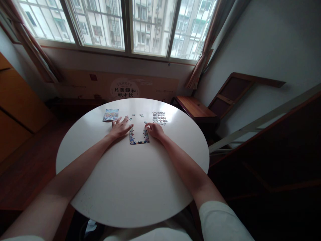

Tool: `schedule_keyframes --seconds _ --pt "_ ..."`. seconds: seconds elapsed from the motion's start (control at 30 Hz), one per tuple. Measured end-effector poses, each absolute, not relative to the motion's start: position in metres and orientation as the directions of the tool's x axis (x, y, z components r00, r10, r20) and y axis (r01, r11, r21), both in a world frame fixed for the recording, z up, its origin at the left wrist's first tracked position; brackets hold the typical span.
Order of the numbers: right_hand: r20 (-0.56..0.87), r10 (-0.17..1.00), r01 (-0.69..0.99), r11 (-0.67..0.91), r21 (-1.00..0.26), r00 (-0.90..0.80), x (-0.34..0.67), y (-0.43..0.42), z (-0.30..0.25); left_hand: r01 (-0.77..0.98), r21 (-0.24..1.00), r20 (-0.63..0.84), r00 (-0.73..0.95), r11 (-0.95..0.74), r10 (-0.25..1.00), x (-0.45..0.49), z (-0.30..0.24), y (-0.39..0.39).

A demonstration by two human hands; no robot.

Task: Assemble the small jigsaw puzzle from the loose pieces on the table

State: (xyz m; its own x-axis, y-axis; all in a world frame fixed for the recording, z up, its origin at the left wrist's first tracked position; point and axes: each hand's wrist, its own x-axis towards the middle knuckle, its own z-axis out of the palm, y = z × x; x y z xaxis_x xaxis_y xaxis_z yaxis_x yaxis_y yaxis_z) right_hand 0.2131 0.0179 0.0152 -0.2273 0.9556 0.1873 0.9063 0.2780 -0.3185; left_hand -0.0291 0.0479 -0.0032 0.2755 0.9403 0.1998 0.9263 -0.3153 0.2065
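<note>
A partly joined jigsaw puzzle [139, 143] lies on the white table, its pieces forming a U-shaped border with a bare middle. My left hand [120, 127] rests with fingers spread at the puzzle's upper left, thumb near its left side. At the top of the right side, my right hand [154, 130] has thumb and index finger pinched at a small puzzle piece [145, 122]; the fingers partly hide it. Loose puzzle pieces [141, 115] lie just beyond the hands. Several more pieces stand in neat rows [158, 117] to the right.
A small colourful picture sheet [111, 115] lies left of my left hand. The round white table [130, 187] reaches close to my body. Beyond it are a wooden bench [197, 107] on the right, a printed banner [150, 83] and barred windows [152, 26].
</note>
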Motion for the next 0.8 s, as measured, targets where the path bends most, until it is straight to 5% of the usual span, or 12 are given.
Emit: schedule_keyframes --seconds 0.53,0.8 --pt "0.190 0.956 0.910 0.274 -0.311 -0.222 0.2144 0.0182 0.0134 0.810 0.285 0.360 0.405 -0.512 0.841 -0.0288 -0.0015 0.0395" --pt "0.191 0.957 0.909 0.273 -0.316 -0.221 0.2141 0.0194 0.0115 0.766 0.229 0.207 0.565 -0.601 0.799 -0.0284 -0.0006 0.0415"
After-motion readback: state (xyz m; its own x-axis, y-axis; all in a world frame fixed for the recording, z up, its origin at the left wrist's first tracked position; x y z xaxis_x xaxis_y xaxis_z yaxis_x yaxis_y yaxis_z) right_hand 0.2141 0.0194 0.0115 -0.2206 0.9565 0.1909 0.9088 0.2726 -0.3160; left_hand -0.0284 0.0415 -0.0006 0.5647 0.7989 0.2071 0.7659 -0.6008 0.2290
